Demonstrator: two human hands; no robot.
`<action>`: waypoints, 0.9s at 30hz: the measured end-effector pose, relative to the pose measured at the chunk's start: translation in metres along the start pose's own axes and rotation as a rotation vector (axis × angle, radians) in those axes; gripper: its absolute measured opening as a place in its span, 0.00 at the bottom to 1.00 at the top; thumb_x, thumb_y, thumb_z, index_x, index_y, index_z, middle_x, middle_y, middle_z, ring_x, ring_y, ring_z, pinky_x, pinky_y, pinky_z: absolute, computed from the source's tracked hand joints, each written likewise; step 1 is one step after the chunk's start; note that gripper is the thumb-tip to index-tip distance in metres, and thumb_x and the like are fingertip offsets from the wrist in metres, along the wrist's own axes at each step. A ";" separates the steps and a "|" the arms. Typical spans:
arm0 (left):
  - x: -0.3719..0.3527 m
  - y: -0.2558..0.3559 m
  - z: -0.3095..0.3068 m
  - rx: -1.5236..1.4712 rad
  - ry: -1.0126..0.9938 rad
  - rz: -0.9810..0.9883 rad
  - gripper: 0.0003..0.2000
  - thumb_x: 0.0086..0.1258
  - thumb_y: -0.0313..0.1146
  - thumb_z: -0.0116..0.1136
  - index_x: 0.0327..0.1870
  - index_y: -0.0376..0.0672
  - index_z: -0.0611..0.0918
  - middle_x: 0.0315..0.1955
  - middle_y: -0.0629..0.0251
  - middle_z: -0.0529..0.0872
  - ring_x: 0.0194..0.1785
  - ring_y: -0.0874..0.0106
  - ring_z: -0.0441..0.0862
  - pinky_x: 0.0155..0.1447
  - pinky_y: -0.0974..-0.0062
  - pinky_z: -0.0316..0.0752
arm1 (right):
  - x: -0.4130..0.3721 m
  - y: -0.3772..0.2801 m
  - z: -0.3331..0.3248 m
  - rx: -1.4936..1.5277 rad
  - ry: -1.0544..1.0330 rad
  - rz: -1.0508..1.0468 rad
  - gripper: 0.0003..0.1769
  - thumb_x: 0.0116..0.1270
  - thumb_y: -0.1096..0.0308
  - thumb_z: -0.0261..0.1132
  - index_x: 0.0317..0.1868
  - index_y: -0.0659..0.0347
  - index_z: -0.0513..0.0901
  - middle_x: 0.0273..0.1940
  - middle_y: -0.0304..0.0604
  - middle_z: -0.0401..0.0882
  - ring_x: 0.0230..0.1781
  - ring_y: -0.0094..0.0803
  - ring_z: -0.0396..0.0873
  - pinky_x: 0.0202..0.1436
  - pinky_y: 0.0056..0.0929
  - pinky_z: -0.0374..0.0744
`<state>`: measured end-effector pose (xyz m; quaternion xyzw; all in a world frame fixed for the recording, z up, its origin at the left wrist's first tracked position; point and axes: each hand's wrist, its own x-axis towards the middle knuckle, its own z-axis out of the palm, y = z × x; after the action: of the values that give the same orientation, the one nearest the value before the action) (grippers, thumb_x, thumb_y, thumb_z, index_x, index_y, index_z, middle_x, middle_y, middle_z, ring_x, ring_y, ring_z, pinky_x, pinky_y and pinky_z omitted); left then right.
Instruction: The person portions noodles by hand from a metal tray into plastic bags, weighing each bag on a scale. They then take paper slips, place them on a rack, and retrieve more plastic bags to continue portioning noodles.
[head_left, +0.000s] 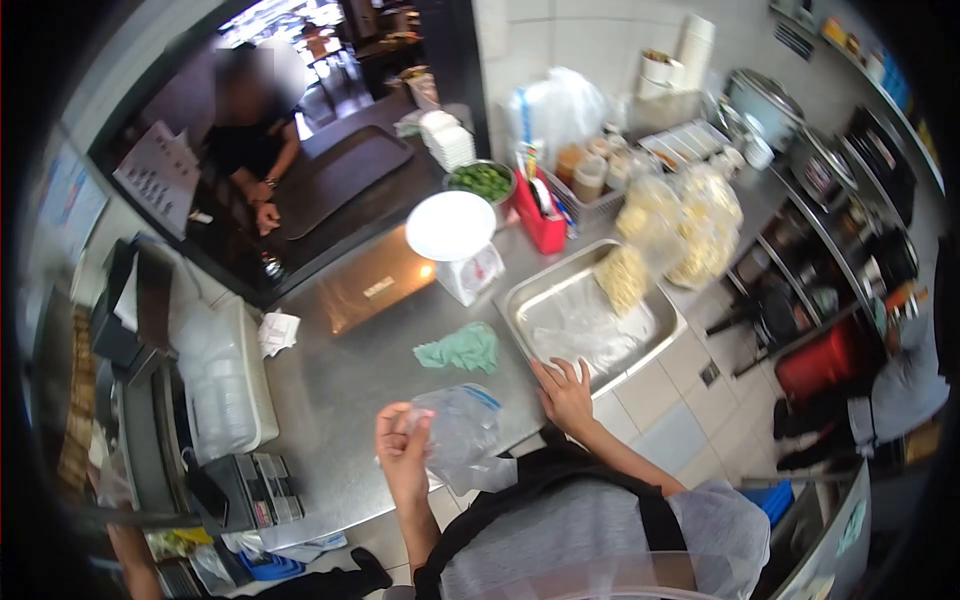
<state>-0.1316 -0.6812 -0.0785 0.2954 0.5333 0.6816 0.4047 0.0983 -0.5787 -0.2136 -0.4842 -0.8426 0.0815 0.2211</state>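
Observation:
My left hand (402, 447) is closed on the edge of a clear plastic bag (465, 430) with a blue strip along its top. The bag hangs over the front edge of the steel counter. My right hand (567, 396) has its fingers apart at the near rim of a metal tray (520, 335). Clear plastic (585, 338) lies crumpled in that tray, and a bag of pale noodles (622, 280) rests at its far end. A green cloth (460, 348) sits on the counter between my hands and a kitchen scale (470, 274) with a round white pan.
Larger noodle bags (705, 225) are heaped behind the tray. A red holder (541, 215) and a pot of chopped greens (482, 181) stand past the scale. Left is a white basket of plastic containers (262, 390). A person (245, 130) stands beyond the hatch; another (900, 390) is at right.

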 end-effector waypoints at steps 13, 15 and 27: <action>-0.010 0.018 0.010 0.565 -0.252 0.257 0.14 0.51 0.11 0.51 0.33 0.42 0.82 0.26 0.69 0.78 0.29 0.76 0.73 0.30 0.77 0.66 | 0.156 -0.058 -0.065 0.245 -0.249 -0.506 0.27 0.51 0.75 0.62 0.56 0.58 0.75 0.32 0.52 0.82 0.34 0.44 0.82 0.37 0.43 0.77; -0.011 0.028 -0.040 1.020 0.144 0.562 0.15 0.47 0.08 0.47 0.29 0.40 0.79 0.25 0.64 0.76 0.29 0.70 0.74 0.30 0.76 0.67 | 0.194 -0.056 -0.087 0.106 0.019 -0.478 0.19 0.52 0.78 0.59 0.47 0.59 0.79 0.28 0.51 0.82 0.30 0.43 0.82 0.32 0.42 0.77; -0.009 -0.004 -0.026 0.912 0.585 0.507 0.29 0.53 0.21 0.59 0.60 0.39 0.68 0.51 0.56 0.73 0.49 0.62 0.73 0.54 0.64 0.67 | 0.133 -0.149 -0.099 0.744 -0.118 -0.883 0.13 0.59 0.71 0.61 0.46 0.58 0.77 0.38 0.43 0.72 0.40 0.39 0.76 0.39 0.35 0.77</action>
<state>-0.1480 -0.7013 -0.0891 0.3575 0.7741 0.5123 -0.1019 -0.0310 -0.5503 -0.0337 0.0290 -0.8903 0.2991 0.3420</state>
